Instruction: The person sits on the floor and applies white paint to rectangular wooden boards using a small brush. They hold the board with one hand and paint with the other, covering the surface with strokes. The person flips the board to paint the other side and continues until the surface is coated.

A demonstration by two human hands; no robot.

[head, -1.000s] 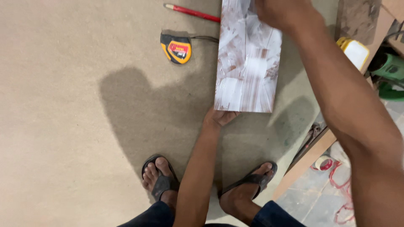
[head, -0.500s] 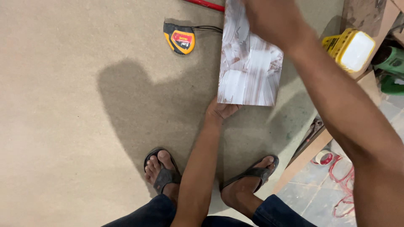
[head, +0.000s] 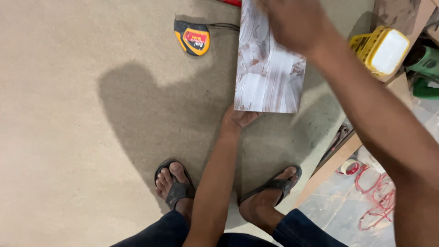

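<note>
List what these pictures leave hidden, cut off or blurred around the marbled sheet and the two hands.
- Head view: left hand fingertips, tucked under the marbled sheet.
- Right hand: blurred, grip unclear, partly cut by the top edge.
- Sheet's far end: cut by the top edge and covered by the right hand.
- Red object: cut off at the top.

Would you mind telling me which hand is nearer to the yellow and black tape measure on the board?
The left. The left hand grips the near edge of the marbled sheet, below and right of the tape measure. The right hand rests on the sheet's far end, further right.
</note>
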